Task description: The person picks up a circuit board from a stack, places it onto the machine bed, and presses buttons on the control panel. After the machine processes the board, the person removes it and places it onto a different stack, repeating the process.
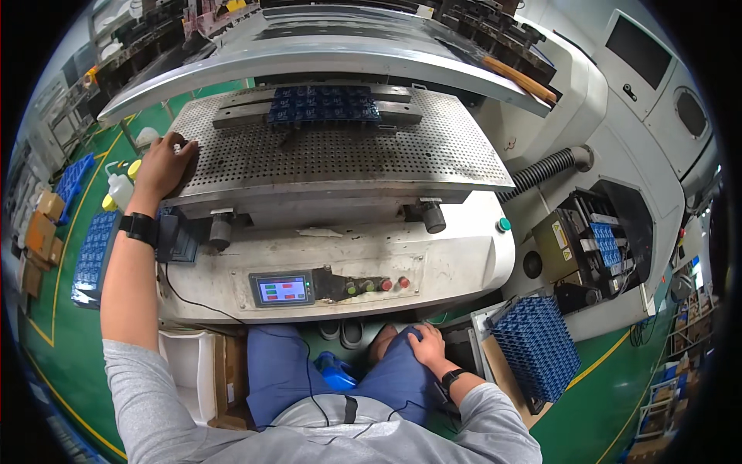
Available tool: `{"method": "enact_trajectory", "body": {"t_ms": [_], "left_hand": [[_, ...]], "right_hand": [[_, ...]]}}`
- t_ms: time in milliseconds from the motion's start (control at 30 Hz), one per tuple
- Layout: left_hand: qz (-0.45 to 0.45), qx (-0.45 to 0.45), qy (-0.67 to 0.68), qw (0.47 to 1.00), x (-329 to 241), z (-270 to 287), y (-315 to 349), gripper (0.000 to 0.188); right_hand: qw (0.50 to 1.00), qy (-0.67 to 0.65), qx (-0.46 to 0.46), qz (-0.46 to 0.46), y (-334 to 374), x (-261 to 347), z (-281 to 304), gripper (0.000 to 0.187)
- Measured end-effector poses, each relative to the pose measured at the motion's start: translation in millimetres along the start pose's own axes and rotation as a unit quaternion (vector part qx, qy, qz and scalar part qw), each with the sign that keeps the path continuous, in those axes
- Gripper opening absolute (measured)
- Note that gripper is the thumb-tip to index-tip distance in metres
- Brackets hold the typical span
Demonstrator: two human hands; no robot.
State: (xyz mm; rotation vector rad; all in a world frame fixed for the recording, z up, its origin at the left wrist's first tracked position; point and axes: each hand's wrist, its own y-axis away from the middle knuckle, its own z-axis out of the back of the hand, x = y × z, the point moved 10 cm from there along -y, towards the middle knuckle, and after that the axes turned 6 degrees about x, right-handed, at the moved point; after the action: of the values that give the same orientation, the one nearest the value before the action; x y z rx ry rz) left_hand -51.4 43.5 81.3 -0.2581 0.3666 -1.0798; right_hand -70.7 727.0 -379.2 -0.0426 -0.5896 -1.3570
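Observation:
My left hand (164, 164) rests at the left edge of a perforated metal table (340, 158). Its fingers are loosely bent, with thumb and forefinger near the plate's corner, and nothing shows between them. On my right thigh lies my right hand (427, 343), flat with fingers spread, holding nothing. Towards the table's far side, a blue printed panel (323, 104) lies across two metal bars (241, 116), out of reach of either hand as they are placed. Above it hangs a wide framed screen (332, 58), tilted over the table.
A small touch display (281, 289) and several buttons (377, 285) face me below the table. To my right stands a blue slotted rack (533, 346) beside a ribbed hose (545, 174) and a white machine (630, 116). Blue panels (97, 251) are stacked at left, near a plastic bottle (121, 188).

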Motion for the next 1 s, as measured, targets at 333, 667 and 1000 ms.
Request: {"method": "enact_trajectory", "body": {"t_ms": [333, 667, 1000], "left_hand": [[-0.010, 0.000, 0.004, 1.000, 4, -4, -3, 0.049], [-0.005, 0.000, -0.002, 1.000, 2, -1, -2, 0.052], [0.013, 0.003, -0.012, 1.000, 2, -1, -3, 0.056]], "right_hand": [[0.997, -0.042, -0.060, 0.025, 12, -42, 6, 0.043], [0.997, -0.044, -0.062, 0.026, 9, -31, 6, 0.043], [0.996, -0.060, -0.061, 0.027, 16, -25, 9, 0.044]]}}
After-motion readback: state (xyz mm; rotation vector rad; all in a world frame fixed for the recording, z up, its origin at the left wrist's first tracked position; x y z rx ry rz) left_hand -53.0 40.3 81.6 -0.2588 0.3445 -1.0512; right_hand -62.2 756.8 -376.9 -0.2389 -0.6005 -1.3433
